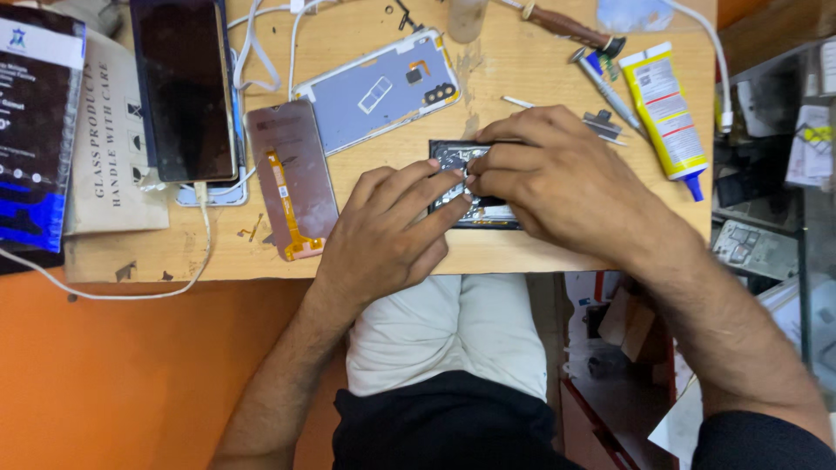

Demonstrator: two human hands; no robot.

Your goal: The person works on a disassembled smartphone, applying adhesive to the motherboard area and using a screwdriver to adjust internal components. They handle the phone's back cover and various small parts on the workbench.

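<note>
An opened black phone body (453, 157) with bare circuitry lies near the front edge of the wooden table (522, 252). My left hand (392, 231) rests on its left side, fingertips pressed onto the board. My right hand (557, 183) covers its right half, fingers curled down onto the same spot. The fingertips of both hands meet over the phone, and whatever small part lies between them is hidden.
A pinkish screen panel with an orange flex cable (292, 178) lies left of the hands, a silver-blue back cover (379, 87) behind it, a dark phone (185, 87) on cables at far left. A yellow glue tube (669, 109), screwdrivers (601, 83) and tweezers (566, 117) sit right.
</note>
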